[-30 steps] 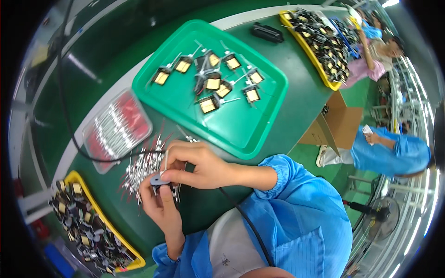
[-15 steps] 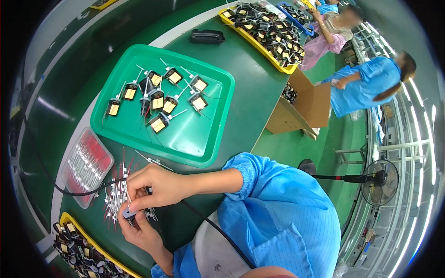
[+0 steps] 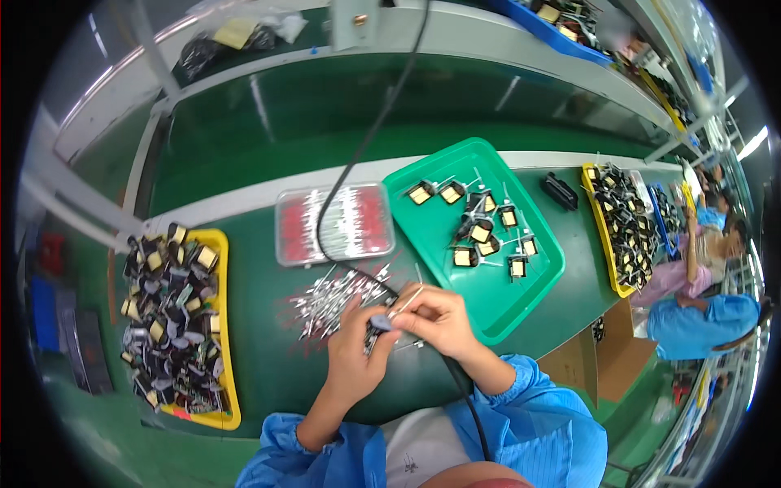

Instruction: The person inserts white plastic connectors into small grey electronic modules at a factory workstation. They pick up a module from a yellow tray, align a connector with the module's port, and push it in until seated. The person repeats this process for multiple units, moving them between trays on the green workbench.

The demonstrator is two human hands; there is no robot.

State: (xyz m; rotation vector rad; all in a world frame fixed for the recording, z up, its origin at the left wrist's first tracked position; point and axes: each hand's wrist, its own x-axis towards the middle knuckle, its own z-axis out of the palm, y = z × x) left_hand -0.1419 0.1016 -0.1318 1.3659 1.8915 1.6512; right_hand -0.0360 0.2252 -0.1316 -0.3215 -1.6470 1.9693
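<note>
Over the green worktable, my two hands meet at one small part. My left hand grips a small dark part with a grey rounded face between thumb and fingers. Against its top, my right hand pinches a thin white stick-like piece. Fingers hide where the two join. Just beyond lies a loose pile of white pieces with red wires. A clear plastic box of similar white and red pieces stands behind the pile. Several black parts with yellow labels and white stems lie in the green tray.
A yellow bin heaped with black parts stands at left; another yellow bin is far right. A black cord hangs across the workspace, past my hands. A black case, a cardboard box and co-workers are at right.
My view has swung round, bringing the left yellow bin fully into sight. Both hands remain together on the grey-faced part, and the white piece now shows more clearly in my right fingers.
</note>
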